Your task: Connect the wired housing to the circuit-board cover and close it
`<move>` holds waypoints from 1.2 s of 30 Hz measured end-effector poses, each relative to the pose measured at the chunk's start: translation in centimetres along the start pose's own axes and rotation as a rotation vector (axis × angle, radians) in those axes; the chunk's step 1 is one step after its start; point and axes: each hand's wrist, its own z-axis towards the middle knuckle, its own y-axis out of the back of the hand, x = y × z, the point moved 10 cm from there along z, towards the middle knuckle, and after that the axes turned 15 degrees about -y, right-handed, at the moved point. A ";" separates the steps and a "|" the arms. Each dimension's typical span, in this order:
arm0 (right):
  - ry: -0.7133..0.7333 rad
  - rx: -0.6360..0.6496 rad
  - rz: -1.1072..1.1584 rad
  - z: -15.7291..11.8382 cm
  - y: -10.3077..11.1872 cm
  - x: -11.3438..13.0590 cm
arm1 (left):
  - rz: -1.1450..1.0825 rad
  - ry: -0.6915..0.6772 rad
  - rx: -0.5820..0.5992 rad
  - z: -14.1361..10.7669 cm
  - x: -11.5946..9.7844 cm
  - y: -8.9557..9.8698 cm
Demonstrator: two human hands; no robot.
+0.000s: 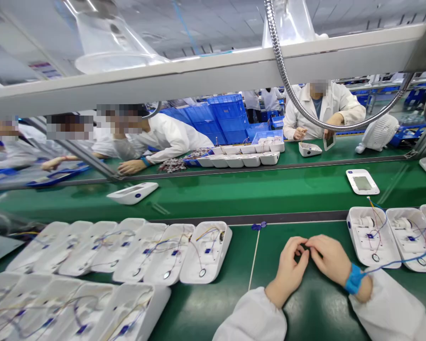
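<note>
Fingertips of left hand (291,265) and right hand (329,259) meet.

My hands (310,258) sit at six o'clock on the table (234,303). Open cases (206,253) lie at nine, more cases (372,237) at three, belt (234,192) at twelve.

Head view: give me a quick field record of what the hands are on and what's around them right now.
left hand: fingertips meet the right hand's over the green mat; anything pinched is too small to tell
right hand: same spot, blue wrist strap with cord
left of hands: rows of open white housings with loose wires
right of hands: more wired housings
conveyor belt: two closed white units
far side: people in white coats working
</note>
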 end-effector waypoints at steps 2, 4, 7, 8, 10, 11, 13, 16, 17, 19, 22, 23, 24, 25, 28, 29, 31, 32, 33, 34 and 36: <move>0.028 -0.126 -0.204 1.0 3.0 -1.1 | -0.006 0.006 0.012 0.0 0.1 -0.2; -0.042 -0.264 -0.426 2.1 6.6 -3.6 | -0.015 0.005 0.024 0.1 0.0 -0.4; -0.263 -0.338 -0.758 2.9 10.8 -8.6 | -0.023 0.012 0.031 0.2 -0.1 -0.6; -0.316 -0.321 -0.826 3.0 11.5 -9.9 | -0.023 0.018 0.032 0.2 -0.1 -0.7; -0.380 -0.250 -0.905 2.9 12.0 -11.4 | -0.023 0.031 0.039 0.2 -0.1 -0.8; -0.399 -0.206 -0.924 2.9 11.9 -11.6 | -0.022 0.036 0.044 0.2 -0.1 -0.8; -0.452 -0.124 -0.948 2.8 11.4 -11.3 | -0.016 0.036 0.054 0.3 0.0 -0.9; -0.573 -0.067 -0.962 2.1 11.0 -9.3 | 0.013 0.011 0.044 0.3 0.1 -0.6; -0.601 -0.053 -0.958 1.8 10.8 -8.3 | 0.027 0.003 0.033 0.3 0.2 -0.5; -0.613 0.005 -0.929 1.3 10.2 -6.5 | 0.055 0.002 0.025 0.2 0.7 -0.3; -0.559 0.082 -0.776 1.0 9.4 -4.7 | 0.100 0.027 0.086 -0.1 1.4 -0.7; -0.532 0.080 -0.701 1.3 9.4 -4.6 | 0.113 0.035 0.119 -0.1 1.5 -1.0; -0.512 0.069 -0.631 1.8 9.5 -4.8 | 0.126 0.042 0.149 -0.2 1.6 -1.3; -0.500 0.060 -0.583 2.5 9.5 -5.4 | 0.137 0.048 0.174 -0.2 1.6 -1.5; -0.517 0.110 -0.610 5.9 8.6 -9.1 | 0.149 0.068 0.207 0.0 1.2 -1.9; -0.534 0.131 -0.634 7.3 8.1 -10.6 | 0.148 0.075 0.209 0.1 1.1 -1.9; -0.578 0.150 -0.671 9.9 7.3 -13.4 | 0.139 0.081 0.213 0.3 0.8 -1.9; -0.610 0.150 -0.688 10.9 7.0 -14.6 | 0.135 0.081 0.214 0.3 0.7 -2.0; -0.642 0.147 -0.701 11.7 7.0 -15.6 | 0.132 0.079 0.216 0.4 0.6 -2.0; -0.674 0.141 -0.711 12.2 7.0 -16.5 | 0.130 0.077 0.217 0.4 0.5 -2.0; -0.716 0.124 -0.715 12.7 7.4 -17.6 | 0.128 0.079 0.212 0.3 0.5 -2.1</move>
